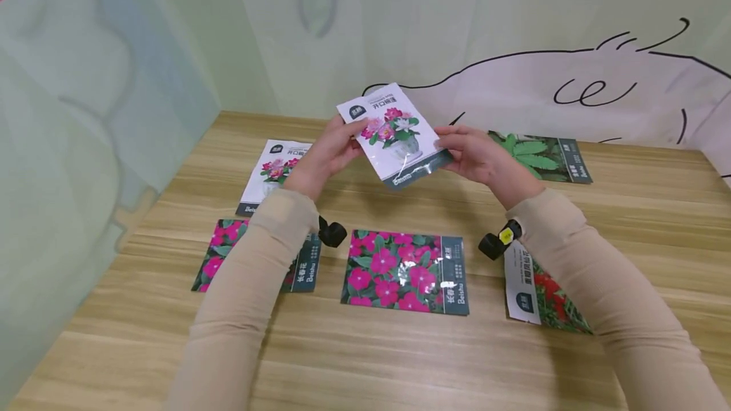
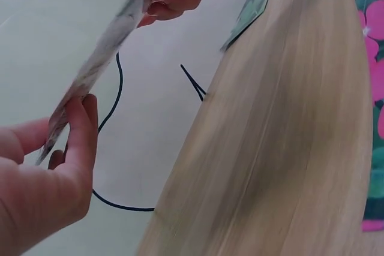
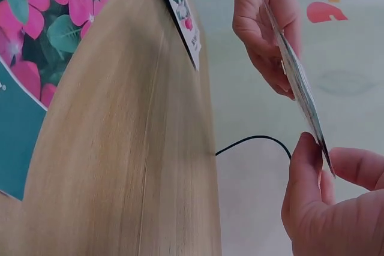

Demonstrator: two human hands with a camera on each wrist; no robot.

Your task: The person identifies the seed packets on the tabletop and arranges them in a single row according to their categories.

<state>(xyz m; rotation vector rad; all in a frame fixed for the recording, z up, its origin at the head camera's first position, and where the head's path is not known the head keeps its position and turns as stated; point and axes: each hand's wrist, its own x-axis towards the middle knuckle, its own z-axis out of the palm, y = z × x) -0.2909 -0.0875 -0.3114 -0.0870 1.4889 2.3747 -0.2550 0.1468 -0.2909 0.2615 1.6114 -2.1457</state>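
Above the table, both hands hold up a white seed packet (image 1: 394,135) printed with pink flowers in a bowl, tilted with its front toward the head camera. My left hand (image 1: 332,151) pinches its left edge, thumb on the front and fingers behind. At the lower right edge, my right hand (image 1: 471,154) pinches it between thumb and fingers. Both wrist views show the packet (image 2: 99,64) nearly edge-on, with the right hand's thumb and fingers (image 3: 306,172) on either side of it. Below it on the table lies a pink-flower seed packet (image 1: 394,271).
A matching white packet (image 1: 263,173) and another pink-flower packet (image 1: 219,252) lie at left, partly behind the left arm. A green-leaf packet (image 1: 542,157) is at back right; a red-flower packet (image 1: 525,290) sits under the right forearm. A printed wall (image 1: 354,30) borders the wooden table (image 1: 400,360).
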